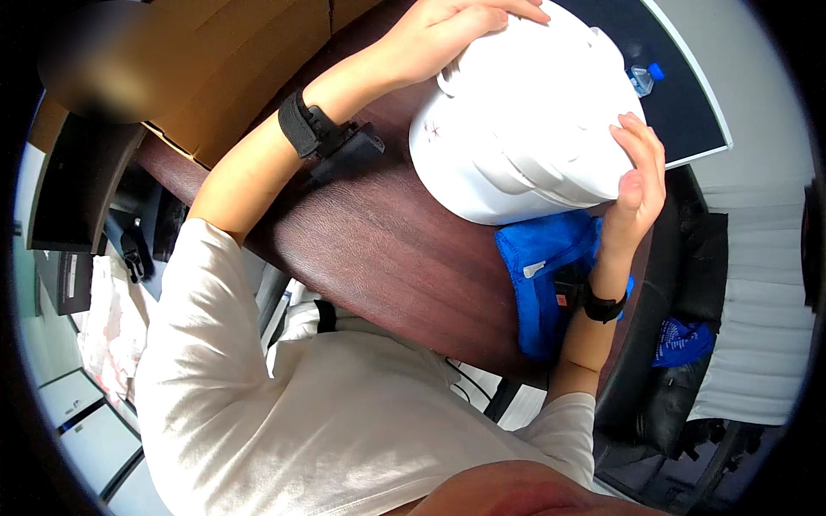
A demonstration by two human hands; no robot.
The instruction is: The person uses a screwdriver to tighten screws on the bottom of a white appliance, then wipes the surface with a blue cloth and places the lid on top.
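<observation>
A white, rounded rice cooker [477, 176] stands tilted in view on the dark brown table, with a small red flower print on its side. My left hand [460, 30] lies over its far left edge, with the fingers stretched across the lid. My right hand [638, 176] curls around its right side, fingertips on the upper rim and thumb lower down. Both hands touch the cooker, one on each side. Beneath my right forearm lies a blue zippered cloth pouch [533, 249], close to the cooker's base. My left palm is partly hidden.
Brown table [370, 258] spreads in front of me. A big cardboard box [249, 60] stands at the far left. Behind the cooker are a dark panel with a white edge [688, 103] and a blue-capped clear bottle [643, 79]. A black chair [701, 249] holds a blue bag [681, 341] at right.
</observation>
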